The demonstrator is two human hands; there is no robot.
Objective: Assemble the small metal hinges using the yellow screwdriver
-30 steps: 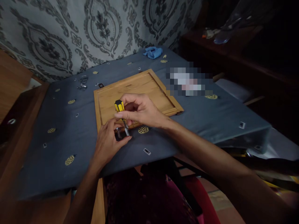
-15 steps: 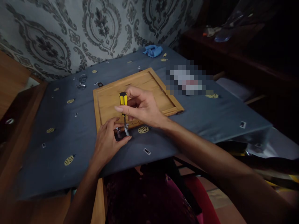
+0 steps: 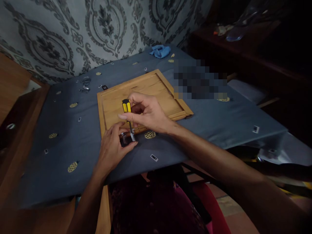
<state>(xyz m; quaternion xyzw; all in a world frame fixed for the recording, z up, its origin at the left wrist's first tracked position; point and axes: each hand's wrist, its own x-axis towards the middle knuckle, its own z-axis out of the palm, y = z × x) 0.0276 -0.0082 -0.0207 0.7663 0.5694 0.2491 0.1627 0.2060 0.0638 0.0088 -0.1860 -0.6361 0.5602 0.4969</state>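
A framed wooden panel (image 3: 143, 87), which looks like a cabinet door, lies flat on the blue-grey tablecloth. My right hand (image 3: 148, 112) is closed around the yellow and black handle of a screwdriver (image 3: 126, 106), thumb in front. The screwdriver leans slightly left, and its shaft points down onto a metal hinge (image 3: 132, 136) at the panel's near edge. My left hand (image 3: 114, 141) grips this hinge from the left, fingers behind it and thumb in front. Whether the tip sits in a screw is too small to tell.
Shiny metal pieces (image 3: 84, 87) lie at the back left of the cloth. A small black part (image 3: 104, 87) rests by the panel's far edge. Behind is a blue crumpled cloth (image 3: 160, 51). A blurred-out patch (image 3: 198, 79) covers something right of the panel.
The screwdriver's handle has tipped a little to the left and down, together with my right hand. My left hand and the hinge stay almost in place.
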